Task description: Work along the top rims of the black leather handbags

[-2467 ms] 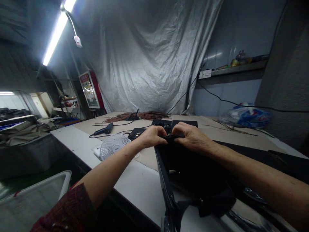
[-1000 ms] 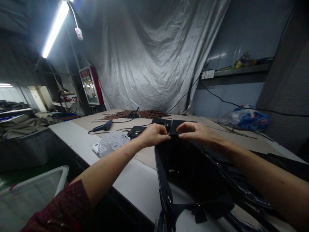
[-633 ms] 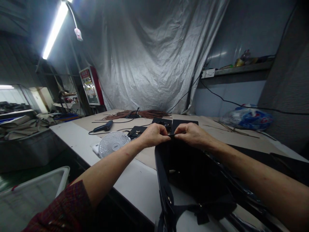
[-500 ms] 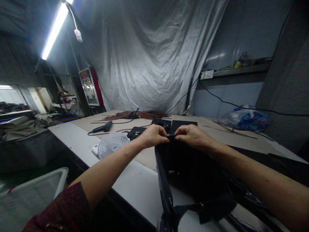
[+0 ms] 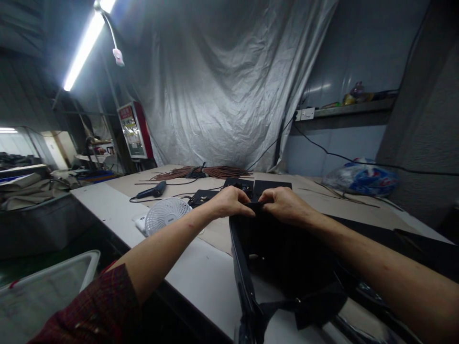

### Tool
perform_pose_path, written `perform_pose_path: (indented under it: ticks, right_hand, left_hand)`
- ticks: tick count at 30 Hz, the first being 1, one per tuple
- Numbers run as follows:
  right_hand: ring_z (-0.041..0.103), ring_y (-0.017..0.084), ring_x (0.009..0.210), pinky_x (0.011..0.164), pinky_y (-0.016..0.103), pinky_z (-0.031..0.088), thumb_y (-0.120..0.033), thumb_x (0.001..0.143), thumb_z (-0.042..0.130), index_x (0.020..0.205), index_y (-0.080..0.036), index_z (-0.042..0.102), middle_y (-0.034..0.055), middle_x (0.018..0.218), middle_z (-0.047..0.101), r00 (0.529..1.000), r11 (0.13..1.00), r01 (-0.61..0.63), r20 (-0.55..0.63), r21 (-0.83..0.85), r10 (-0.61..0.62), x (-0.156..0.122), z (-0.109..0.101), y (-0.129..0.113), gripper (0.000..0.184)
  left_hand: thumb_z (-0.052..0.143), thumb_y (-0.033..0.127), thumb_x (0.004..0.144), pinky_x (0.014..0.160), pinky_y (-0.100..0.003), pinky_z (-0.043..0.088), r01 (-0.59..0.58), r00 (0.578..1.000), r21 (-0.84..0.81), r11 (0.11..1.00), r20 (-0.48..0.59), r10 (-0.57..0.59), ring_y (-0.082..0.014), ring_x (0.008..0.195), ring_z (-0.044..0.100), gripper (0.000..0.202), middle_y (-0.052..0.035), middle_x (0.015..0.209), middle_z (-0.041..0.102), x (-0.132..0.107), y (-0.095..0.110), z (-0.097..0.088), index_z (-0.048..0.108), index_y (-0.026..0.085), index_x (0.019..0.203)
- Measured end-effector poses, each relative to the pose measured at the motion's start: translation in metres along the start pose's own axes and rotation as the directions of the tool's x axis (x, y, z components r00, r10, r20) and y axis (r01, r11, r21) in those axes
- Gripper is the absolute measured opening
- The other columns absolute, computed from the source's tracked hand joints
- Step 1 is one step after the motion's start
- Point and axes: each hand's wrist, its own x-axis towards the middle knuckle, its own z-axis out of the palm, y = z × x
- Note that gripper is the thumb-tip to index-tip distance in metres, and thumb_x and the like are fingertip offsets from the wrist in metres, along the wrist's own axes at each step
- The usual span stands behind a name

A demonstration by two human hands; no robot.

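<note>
A black bag [image 5: 283, 253] stands on the table in front of me, its dark inside turned toward me. My left hand [image 5: 231, 201] pinches the far top edge between thumb and fingers. Close beside it, my right hand [image 5: 287, 204] grips the same edge, thumb and fingers closed on it. Only a short stretch of edge shows between the two hands. A dark strap or flap [image 5: 319, 306] hangs at the near side of the bag. Flat black pieces [image 5: 274, 184] lie just beyond my hands.
Left of my arm are a white fan [image 5: 168, 214] and a dark hand tool [image 5: 152, 191] with a cord. A bundle of brown cords [image 5: 218, 171] lies at the back of the table [image 5: 204, 282]. A plastic-wrapped bundle [image 5: 369, 177] sits back right; a white bin [image 5: 53, 282] stands lower left.
Both hands stay on the bag's edge. My right fingers have curled in more and the wrist has turned slightly. The view has shifted a little.
</note>
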Motion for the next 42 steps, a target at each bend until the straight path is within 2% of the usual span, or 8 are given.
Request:
perform_pose_path:
  ticks: [3,12,18,24,30,34,39,42]
  right_hand:
    - [0.061,0.015,0.067,0.057,0.022,0.040,-0.015,0.068,0.056,0.077,-0.020,0.071,0.0009,0.072,0.069,1.000,0.999,0.016,-0.010,-0.030,-0.016,0.000,-0.001,-0.002,0.019]
    - [0.062,0.015,0.068,0.056,0.022,0.039,-0.017,0.069,0.056,0.078,-0.020,0.070,0.0004,0.071,0.068,1.000,1.000,0.005,-0.001,0.028,-0.005,-0.002,0.002,-0.002,0.017]
    - [0.061,0.015,0.070,0.056,0.021,0.038,-0.021,0.068,0.061,0.080,-0.019,0.069,-0.0002,0.074,0.068,0.998,0.996,0.000,0.070,0.086,-0.007,0.000,0.000,0.003,0.014]
    - [0.057,0.013,0.063,0.053,0.023,0.035,-0.025,0.067,0.062,0.072,-0.019,0.069,-0.0013,0.065,0.064,0.999,0.999,0.041,0.032,0.002,-0.041,0.002,-0.003,0.000,0.010]
    - [0.056,0.012,0.062,0.052,0.021,0.035,-0.020,0.066,0.060,0.072,-0.019,0.069,-0.0026,0.063,0.064,0.999,0.998,0.031,0.030,0.055,-0.032,0.003,-0.002,0.006,0.012]
    - [0.056,0.013,0.063,0.054,0.021,0.036,-0.022,0.067,0.060,0.073,-0.019,0.070,-0.0026,0.064,0.064,0.997,0.994,0.070,0.026,0.085,-0.073,0.002,-0.001,0.008,0.012]
    - [0.056,0.013,0.062,0.054,0.022,0.036,-0.022,0.067,0.060,0.072,-0.019,0.070,-0.0023,0.063,0.064,0.997,0.994,0.078,0.001,0.075,-0.078,-0.001,-0.001,0.004,0.011]
    - [0.057,0.014,0.063,0.055,0.023,0.037,-0.025,0.069,0.060,0.074,-0.019,0.069,-0.0019,0.064,0.064,0.998,0.995,0.064,0.011,0.081,-0.065,-0.003,-0.001,0.005,0.012]
  left_hand:
    - [0.068,0.049,0.065,0.048,-0.023,0.025,-0.023,1.000,-0.001,1.000,0.014,0.023,-0.0083,0.052,0.039,0.039,0.0036,0.056,0.051,0.001,0.006,0.000,0.074,0.013,0.078]
    - [0.068,0.027,0.060,0.047,-0.021,0.028,0.050,0.990,0.108,0.993,-0.139,-0.035,-0.0090,0.050,0.044,0.016,0.0040,0.052,0.052,0.004,0.013,0.010,0.071,0.014,0.069]
    - [0.065,0.026,0.060,0.046,-0.022,0.027,0.018,0.993,0.166,0.986,-0.118,0.002,-0.0098,0.051,0.046,0.015,0.0036,0.052,0.051,0.005,0.016,0.012,0.069,0.013,0.067]
    - [0.067,0.024,0.060,0.050,-0.022,0.029,-0.036,0.994,0.173,0.984,-0.100,0.054,-0.0097,0.055,0.047,0.015,0.0043,0.058,0.054,0.006,0.014,0.012,0.067,0.014,0.070]
    - [0.066,0.048,0.066,0.049,-0.021,0.030,-0.035,0.997,0.056,0.998,-0.070,0.039,-0.0101,0.056,0.047,0.036,0.0033,0.059,0.054,0.004,0.011,0.012,0.069,0.014,0.075]
    - [0.060,0.040,0.072,0.052,-0.021,0.032,-0.073,0.992,0.058,0.996,-0.098,0.078,-0.0098,0.056,0.047,0.028,0.0019,0.060,0.057,0.004,0.011,0.013,0.071,0.013,0.072]
    - [0.062,0.032,0.069,0.053,-0.022,0.032,-0.067,0.991,0.102,0.992,-0.110,0.078,-0.0107,0.057,0.048,0.021,0.0017,0.058,0.057,0.007,0.014,0.011,0.071,0.013,0.070]
    - [0.064,0.032,0.066,0.054,-0.022,0.034,-0.062,0.997,0.022,0.998,-0.054,0.063,-0.0112,0.059,0.050,0.022,0.0016,0.063,0.060,0.004,0.010,0.009,0.071,0.014,0.076]
